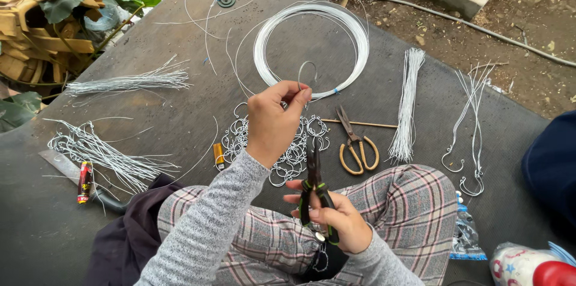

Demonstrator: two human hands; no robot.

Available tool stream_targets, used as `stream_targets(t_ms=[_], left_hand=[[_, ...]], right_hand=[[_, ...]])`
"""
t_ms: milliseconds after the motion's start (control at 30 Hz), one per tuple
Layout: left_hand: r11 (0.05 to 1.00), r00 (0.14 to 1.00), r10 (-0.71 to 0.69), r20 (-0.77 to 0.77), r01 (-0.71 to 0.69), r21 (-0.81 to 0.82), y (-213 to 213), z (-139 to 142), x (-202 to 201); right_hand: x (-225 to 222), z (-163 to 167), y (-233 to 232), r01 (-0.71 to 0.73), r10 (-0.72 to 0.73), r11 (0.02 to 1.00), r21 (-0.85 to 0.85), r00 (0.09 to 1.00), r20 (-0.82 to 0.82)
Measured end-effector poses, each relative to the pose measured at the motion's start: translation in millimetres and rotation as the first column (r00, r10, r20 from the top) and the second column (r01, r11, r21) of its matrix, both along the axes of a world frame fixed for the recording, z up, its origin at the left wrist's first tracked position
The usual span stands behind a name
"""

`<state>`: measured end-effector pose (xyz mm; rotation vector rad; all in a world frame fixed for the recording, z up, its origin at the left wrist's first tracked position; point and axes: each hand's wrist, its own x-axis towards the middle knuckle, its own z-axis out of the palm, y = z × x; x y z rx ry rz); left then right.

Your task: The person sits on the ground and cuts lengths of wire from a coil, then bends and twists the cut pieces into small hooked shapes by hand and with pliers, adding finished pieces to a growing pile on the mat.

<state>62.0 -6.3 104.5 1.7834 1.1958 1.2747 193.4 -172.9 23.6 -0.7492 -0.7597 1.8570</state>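
Note:
My left hand (273,121) is raised over the mat, its fingertips pinching a short piece of white wire (307,71) bent into a loop. My right hand (336,217) rests lower, above my lap, and grips a pair of pliers (315,193) with green and black handles, jaws pointing up toward the left hand. Below the left hand lies a pile of small bent wire hooks (297,151) on the dark mat (180,118). A big coil of white wire (312,49) lies just beyond the hands.
Scissors (354,142) with tan handles and a thin wooden stick (360,123) lie right of the pile. Bundles of cut wire (408,103) lie on the right, two more on the left (129,82). Long hooked wires (474,124) sit far right. A lighter (84,181) lies at the left.

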Motion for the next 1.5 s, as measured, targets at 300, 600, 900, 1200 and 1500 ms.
stream_targets(t_ms=[300,600,900,1200,1500], left_hand=[[0.979,1.000,0.011,-0.011,-0.009,0.205,-26,2,1],[0.977,0.999,0.024,0.023,-0.028,0.210,-40,6,4],[0.950,0.998,0.047,-0.036,-0.034,0.311,-44,11,5],[0.982,0.998,-0.016,0.055,0.006,0.189,-47,18,5],[0.993,0.980,-0.096,0.175,0.081,0.091,-47,14,1]], right_hand=[[1,36,6,-0.033,0.012,0.997,-0.073,0.963,-0.271],[0,37,6,-0.021,-0.007,0.996,-0.082,0.946,-0.325],[1,29,8,0.004,-0.013,0.999,-0.053,0.982,-0.188],[0,33,8,-0.005,-0.002,1.000,-0.031,0.979,-0.203],[3,45,5,0.006,-0.001,1.000,0.018,0.967,-0.255]])
